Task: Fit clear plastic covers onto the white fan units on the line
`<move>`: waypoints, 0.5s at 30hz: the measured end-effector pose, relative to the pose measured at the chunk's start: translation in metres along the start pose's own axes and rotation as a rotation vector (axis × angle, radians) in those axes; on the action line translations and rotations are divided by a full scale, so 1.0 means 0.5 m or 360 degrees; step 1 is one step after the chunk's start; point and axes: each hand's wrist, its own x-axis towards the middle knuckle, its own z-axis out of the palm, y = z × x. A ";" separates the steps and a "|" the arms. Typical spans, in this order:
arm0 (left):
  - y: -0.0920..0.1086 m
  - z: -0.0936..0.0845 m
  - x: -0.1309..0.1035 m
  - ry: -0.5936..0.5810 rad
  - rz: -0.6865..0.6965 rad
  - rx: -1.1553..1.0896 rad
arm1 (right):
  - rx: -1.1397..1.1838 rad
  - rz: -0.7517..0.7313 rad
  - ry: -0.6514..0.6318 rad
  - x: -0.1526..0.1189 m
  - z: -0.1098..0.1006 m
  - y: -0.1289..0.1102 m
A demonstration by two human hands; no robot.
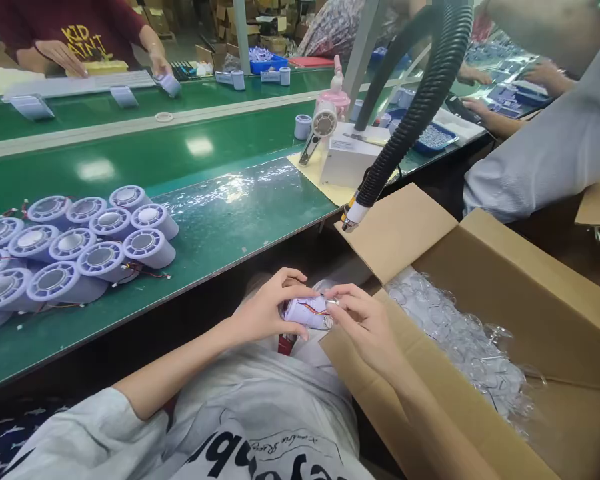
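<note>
Above my lap, my left hand point(273, 307) is wrapped round a lilac cylindrical part point(305, 312), thumb below and fingers above. Thin red, black and yellow wires run along the part's side. At its right end, my right hand point(363, 320) pinches a small whitish piece point(333, 302), too small to make out, at the wires' end. Several similar lilac parts point(70, 243) stand grouped on the green bench point(220, 220) at the left, some with wires trailing out.
An open cardboard box point(545, 320) with clear plastic pieces point(455, 340) stands close on my right. A black flexible hose point(415, 113) hangs above its corner. Across the green belt point(145, 143), a person handles a lilac part; another person's sleeve point(545, 133) is at right.
</note>
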 end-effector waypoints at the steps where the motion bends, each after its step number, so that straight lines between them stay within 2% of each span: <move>1: -0.004 0.000 -0.005 -0.0035 -0.0002 -0.0033 | 0.0053 0.0008 0.0018 0.003 0.001 0.003; 4: -0.002 -0.001 -0.017 -0.0120 -0.0128 -0.0273 | 0.0284 0.0047 0.0021 0.007 0.002 0.014; 6: 0.005 -0.001 -0.024 -0.0082 -0.0275 -0.0516 | 0.0340 -0.0016 -0.0100 0.004 0.000 0.021; 8: 0.013 -0.003 -0.029 -0.0024 -0.0416 -0.0742 | 0.0180 -0.0223 -0.0226 -0.004 -0.001 0.025; 10: 0.018 -0.006 -0.033 -0.0037 -0.0506 -0.0879 | -0.0052 -0.0469 -0.0261 -0.013 -0.001 0.028; 12: 0.021 -0.011 -0.037 -0.0114 -0.0519 -0.0901 | -0.0169 -0.0604 -0.0230 -0.022 0.000 0.030; 15: 0.023 -0.019 -0.041 -0.0165 -0.0389 -0.0849 | -0.0111 -0.0551 -0.0266 -0.030 -0.001 0.031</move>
